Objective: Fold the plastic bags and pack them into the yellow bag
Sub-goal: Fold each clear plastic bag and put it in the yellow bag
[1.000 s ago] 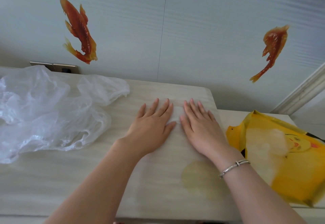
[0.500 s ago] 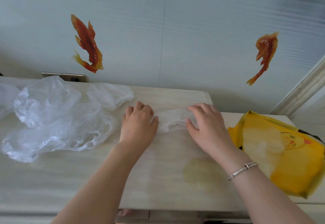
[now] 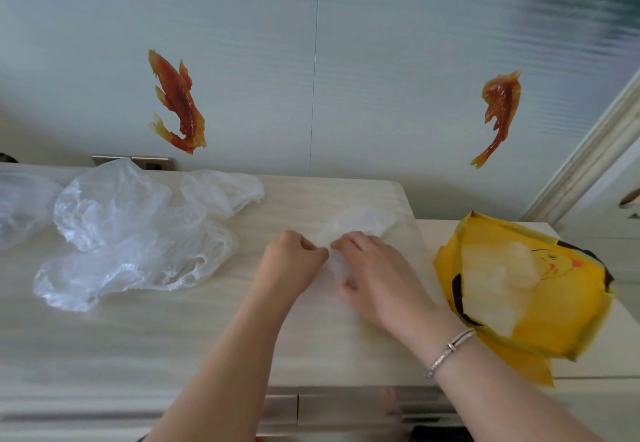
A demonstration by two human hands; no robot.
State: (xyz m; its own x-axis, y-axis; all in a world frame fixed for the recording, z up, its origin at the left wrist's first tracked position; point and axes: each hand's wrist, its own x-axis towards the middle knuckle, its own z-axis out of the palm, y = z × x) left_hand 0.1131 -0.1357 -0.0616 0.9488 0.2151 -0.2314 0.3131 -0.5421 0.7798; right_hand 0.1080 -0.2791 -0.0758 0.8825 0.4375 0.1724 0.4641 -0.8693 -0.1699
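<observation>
Two bare hands, working at the centre of one pale wood-grain tabletop (image 3: 194, 344):
- Left hand (image 3: 289, 266), fingers curled, pinching the near edge of one thin translucent white plastic bag (image 3: 360, 223).
- Right hand (image 3: 375, 275), fingers bent and gripping the same bag just beside the left hand; wearing one silver bracelet (image 3: 448, 351) at the wrist.
- Gripped bag bunching between the two hands and trailing away toward 1 o'clock, lying on the tabletop.

Loose clear crumpled plastic bags (image 3: 131, 237), lying in a heap toward 9 to 10 o'clock of the hands, well apart from them; exact count not readable, at least two overlapping, with a further piece showing at the far left edge.

One yellow bag with a cartoon duck face (image 3: 550, 313), lying open at 3 o'clock, near the right wrist, holding pale translucent plastic (image 3: 491, 278) already inside.

Two orange-red fish stickers on the pale wall: one (image 3: 178, 102) at 11 o'clock, one (image 3: 500, 109) at 1 o'clock.
</observation>
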